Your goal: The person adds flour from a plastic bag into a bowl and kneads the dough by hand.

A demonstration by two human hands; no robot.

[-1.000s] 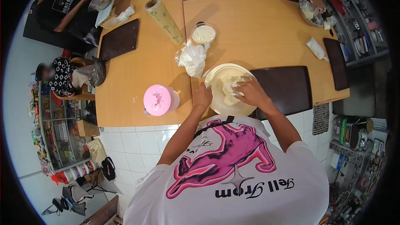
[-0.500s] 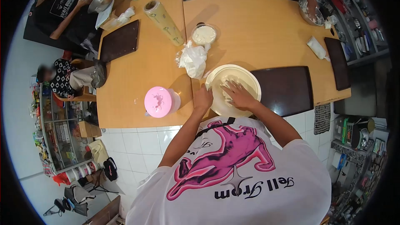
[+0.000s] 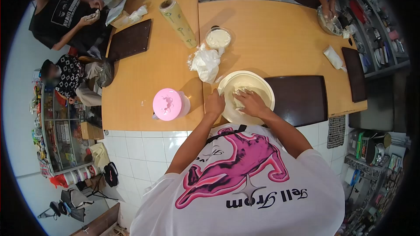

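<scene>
A cream-coloured bowl (image 3: 267, 88) stands at the table's near edge in front of me. My left hand (image 3: 215, 103) is closed on its left rim. Inside the bowl, my right hand (image 3: 253, 104) has its fingers apart and touching a pale, floury dough (image 3: 239, 92); white bits stick to the fingers. Just beyond the bowl lies a crumpled plastic bag with white powder (image 3: 206, 64). Behind that is a clear tub of white powder (image 3: 218, 38). To the left stands a container with a pink lid (image 3: 167, 104).
A dark tray (image 3: 299, 99) lies right of the bowl. A roll of cling film (image 3: 178, 24) stands farther back. More dark trays lie left (image 3: 130, 40) and right (image 3: 353, 74). Two people handle dough at metal bowls across the table; another sits at left.
My right hand's fingers have drawn in and bent more over the dough. My left hand stays on the rim. At far left, a person's hands have moved away from the metal bowl. The view has shifted slightly.
</scene>
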